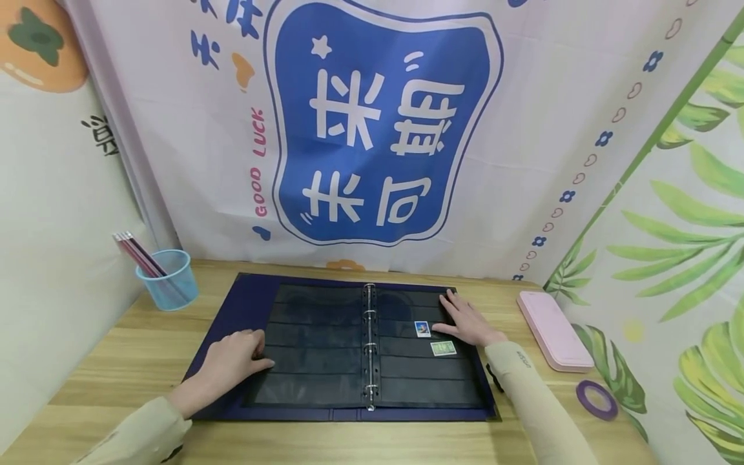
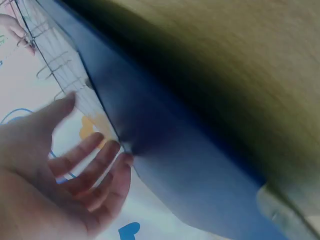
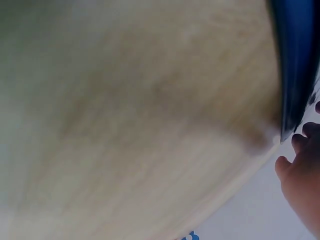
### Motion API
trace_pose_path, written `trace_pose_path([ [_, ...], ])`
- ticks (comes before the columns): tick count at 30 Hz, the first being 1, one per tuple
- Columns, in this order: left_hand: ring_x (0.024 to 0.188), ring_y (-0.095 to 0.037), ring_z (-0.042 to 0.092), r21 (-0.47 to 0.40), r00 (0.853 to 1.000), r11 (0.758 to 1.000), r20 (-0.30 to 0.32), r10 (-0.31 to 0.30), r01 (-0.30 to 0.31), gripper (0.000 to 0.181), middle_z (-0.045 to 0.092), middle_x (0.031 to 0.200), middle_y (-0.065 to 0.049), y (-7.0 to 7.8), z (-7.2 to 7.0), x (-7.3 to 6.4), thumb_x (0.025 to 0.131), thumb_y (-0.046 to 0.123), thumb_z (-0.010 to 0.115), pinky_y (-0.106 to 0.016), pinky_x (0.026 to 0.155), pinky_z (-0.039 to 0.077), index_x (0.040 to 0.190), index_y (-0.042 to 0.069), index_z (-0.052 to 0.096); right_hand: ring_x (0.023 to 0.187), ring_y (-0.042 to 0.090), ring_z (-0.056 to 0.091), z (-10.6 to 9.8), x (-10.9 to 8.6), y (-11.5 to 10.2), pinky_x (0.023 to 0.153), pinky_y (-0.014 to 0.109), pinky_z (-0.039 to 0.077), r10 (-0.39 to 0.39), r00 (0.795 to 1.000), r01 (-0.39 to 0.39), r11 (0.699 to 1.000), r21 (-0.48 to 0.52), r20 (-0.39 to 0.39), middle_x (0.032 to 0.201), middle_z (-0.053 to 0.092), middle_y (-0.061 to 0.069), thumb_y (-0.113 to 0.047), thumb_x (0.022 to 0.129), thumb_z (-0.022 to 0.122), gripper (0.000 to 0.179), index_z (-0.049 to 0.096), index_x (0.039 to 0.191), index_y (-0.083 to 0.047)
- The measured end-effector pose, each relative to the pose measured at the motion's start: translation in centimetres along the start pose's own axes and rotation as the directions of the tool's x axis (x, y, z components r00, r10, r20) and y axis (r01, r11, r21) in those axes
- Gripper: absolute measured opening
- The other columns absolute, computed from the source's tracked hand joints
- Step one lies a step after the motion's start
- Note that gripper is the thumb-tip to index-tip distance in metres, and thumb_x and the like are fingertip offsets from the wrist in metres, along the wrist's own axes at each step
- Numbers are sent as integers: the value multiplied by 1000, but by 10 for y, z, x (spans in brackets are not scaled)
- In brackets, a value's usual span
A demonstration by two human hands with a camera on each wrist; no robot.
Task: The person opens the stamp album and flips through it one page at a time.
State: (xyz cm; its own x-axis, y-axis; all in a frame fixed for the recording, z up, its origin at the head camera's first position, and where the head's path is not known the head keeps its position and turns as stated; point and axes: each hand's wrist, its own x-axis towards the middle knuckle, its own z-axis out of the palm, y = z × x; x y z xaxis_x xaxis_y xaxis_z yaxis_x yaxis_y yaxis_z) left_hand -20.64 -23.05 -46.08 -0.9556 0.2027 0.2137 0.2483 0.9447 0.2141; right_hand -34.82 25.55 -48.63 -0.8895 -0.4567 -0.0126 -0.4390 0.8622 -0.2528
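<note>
An open ring-binder stamp album (image 1: pixel 229 310) with a dark blue cover and black pocket pages lies flat on the table. On its right page sit a blue picture stamp (image 1: pixel 422 329) and a green stamp (image 1: pixel 444 349). My left hand (image 1: pixel 235 355) is at the outer edge of the left page, over the cover; in the left wrist view its fingers bend loosely, the thumb apart, with nothing seen between them. The right hand (image 1: pixel 467 323) rests on the right page's outer edge with fingers spread, thumb beside the blue stamp. Only part of that hand appears in the right wrist view.
A light blue mesh cup (image 1: pixel 174 284) of pencils (image 1: pixel 139 255) stands at the back left of the wooden table (image 1: pixel 110 361). To the right lie a pink case (image 1: pixel 555 329) and a purple tape roll (image 1: pixel 597 400). Printed cloth (image 1: pixel 523 129) hangs behind.
</note>
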Motion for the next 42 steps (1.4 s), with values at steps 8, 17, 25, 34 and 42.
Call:
trace_pose_path([
  [8, 129, -43, 54, 24, 964, 964, 6, 265, -266, 69, 57, 141, -20, 2, 14, 8, 87, 50, 70, -59, 96, 49, 137, 4, 58, 150, 49, 17, 2, 5, 6, 119, 66, 18, 0, 1000, 0, 1000, 16, 5, 163, 13, 30, -50, 95, 61, 89, 23, 156, 1],
  [17, 148, -42, 30, -66, 923, 945, 203, 327, -320, 79, 32, 162, -15, -3, 23, 7, 94, 63, 50, -68, 114, 27, 154, 13, 37, 151, 47, 18, 1, 13, 7, 121, 59, 22, 4, 999, -4, 1000, 12, 33, 163, 15, 29, -55, 93, 61, 97, 20, 155, 6],
  [25, 150, -38, 29, -42, 919, 944, 219, 328, -327, 80, 31, 163, -11, -6, 30, 8, 94, 67, 46, -65, 116, 26, 155, 17, 35, 152, 45, 17, -1, 11, 4, 122, 58, 21, 24, 999, -26, 999, 46, 40, 163, 16, 29, -53, 92, 63, 98, 19, 155, 8],
  [34, 150, -37, 31, -27, 921, 947, 222, 319, -322, 81, 31, 163, -10, -6, 34, 8, 93, 69, 45, -65, 116, 26, 155, 18, 35, 144, 47, 33, -4, 12, 4, 116, 59, 31, 40, 999, -38, 998, 59, -35, 158, 32, 28, -59, 82, 72, 106, 26, 154, 4],
  [42, 149, -38, 31, -35, 920, 944, 216, 328, -328, 81, 32, 162, -11, -7, 33, 8, 93, 67, 47, -66, 115, 26, 155, 17, 36, 139, 47, 37, -11, 10, 0, 112, 61, 35, 49, 993, -33, 990, 138, -112, 154, 38, 28, -48, 81, 79, 99, 32, 152, 4],
])
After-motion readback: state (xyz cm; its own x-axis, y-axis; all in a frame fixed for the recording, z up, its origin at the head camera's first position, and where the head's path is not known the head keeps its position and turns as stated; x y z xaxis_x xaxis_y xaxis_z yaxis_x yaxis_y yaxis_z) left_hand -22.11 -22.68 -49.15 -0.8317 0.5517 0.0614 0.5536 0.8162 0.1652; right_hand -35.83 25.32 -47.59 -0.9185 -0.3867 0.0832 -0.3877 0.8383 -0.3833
